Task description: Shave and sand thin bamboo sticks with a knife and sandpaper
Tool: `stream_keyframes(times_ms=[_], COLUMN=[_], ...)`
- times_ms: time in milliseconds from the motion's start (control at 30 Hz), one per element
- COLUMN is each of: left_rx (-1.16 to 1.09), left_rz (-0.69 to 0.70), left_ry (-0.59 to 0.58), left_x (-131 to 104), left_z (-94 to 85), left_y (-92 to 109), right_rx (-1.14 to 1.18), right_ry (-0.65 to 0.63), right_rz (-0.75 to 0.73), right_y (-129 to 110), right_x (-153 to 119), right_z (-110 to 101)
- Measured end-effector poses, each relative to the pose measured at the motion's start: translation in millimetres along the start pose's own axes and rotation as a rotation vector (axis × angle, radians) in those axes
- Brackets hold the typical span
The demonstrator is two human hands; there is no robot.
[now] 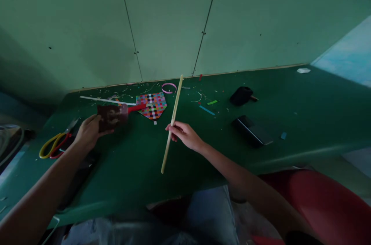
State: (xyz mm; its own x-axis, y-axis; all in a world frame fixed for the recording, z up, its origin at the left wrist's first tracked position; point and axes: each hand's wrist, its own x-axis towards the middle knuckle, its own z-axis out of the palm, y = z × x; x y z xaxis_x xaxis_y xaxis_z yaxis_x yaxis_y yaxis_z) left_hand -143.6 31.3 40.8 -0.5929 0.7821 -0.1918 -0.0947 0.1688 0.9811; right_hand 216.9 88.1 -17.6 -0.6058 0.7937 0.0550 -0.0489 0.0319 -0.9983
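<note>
My left hand [88, 131] is closed around the base of a dark red glue bottle [111, 118], tipped on its side. Its long red nozzle points right, over a woven piece of coloured paper strips [153, 110] with a pointed lower end; I cannot tell whether they touch. Between the thumb and fingers of my right hand [185, 133], a pale bamboo stick [177, 102] is pinched near its middle. The stick slants up and away, right of the woven piece. Scissors [58, 142] with yellow and red handles lie beside my left hand.
A pink paper ring [169, 88], a white strip [107, 100], a blue strip [206, 110] and small scraps are scattered along the back of the green table [304, 113]. Toward the right lie a black pouch-like object [241, 96] and a dark phone-like object [251, 132]. A panelled wall [168, 21] stands behind.
</note>
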Motion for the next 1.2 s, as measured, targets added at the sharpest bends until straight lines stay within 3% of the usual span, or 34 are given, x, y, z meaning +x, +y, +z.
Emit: stream_keyframes(times_ms=[100, 200, 233, 300, 367, 433, 500, 600, 733, 933, 1200], left_rx=[0.054, 0.265, 0.333, 0.455, 0.516, 0.474, 0.358, 0.259, 0.165, 0.046, 0.064], left_rz=[-0.064, -0.015, 0.036, 0.155, 0.191, 0.107, 0.045, 0.005, -0.028, 0.007, 0.040], left_ry=[0.083, 0.209, 0.154, -0.054, -0.454, -0.779, -0.876, -0.839, -0.821, -0.829, -0.770], left_x=[13.3, -8.9, -22.9, -54.1, -81.7, -99.7, -107.6, -108.9, -109.6, -115.5, -118.8], left_z=[20.5, 18.0, 16.8, 20.1, 33.7, 55.3, 79.0, 106.7, 123.4, 129.5, 129.4], left_y=[-15.3, -37.6, -44.1, -52.9, -56.7, -58.5, -61.5, -69.4, -79.7, -89.8, -87.0], right_rx=[0.012, 0.026, 0.030, 0.033, 0.041, 0.046, 0.044, 0.034, 0.100, 0.374, 0.166], right_ry=[-0.035, -0.044, -0.044, -0.045, -0.052, -0.059, -0.055, -0.023, 0.021, 0.031, 0.256], right_rz=[-0.025, -0.046, -0.052, -0.062, -0.078, -0.094, -0.109, -0.132, -0.126, -0.053, -0.024], right_y=[-1.7, -3.0, -3.5, -4.6, -5.9, -6.7, -6.2, -2.9, 1.0, -2.8, 9.6], right_x=[12.3, 21.4, 23.8, 28.6, 33.6, 39.3, 44.8, 50.1, 49.8, 46.6, 39.8], right_z=[0.1, -2.2, -2.8, -3.2, -2.4, -1.3, -1.1, -5.0, -17.4, -28.5, -12.8])
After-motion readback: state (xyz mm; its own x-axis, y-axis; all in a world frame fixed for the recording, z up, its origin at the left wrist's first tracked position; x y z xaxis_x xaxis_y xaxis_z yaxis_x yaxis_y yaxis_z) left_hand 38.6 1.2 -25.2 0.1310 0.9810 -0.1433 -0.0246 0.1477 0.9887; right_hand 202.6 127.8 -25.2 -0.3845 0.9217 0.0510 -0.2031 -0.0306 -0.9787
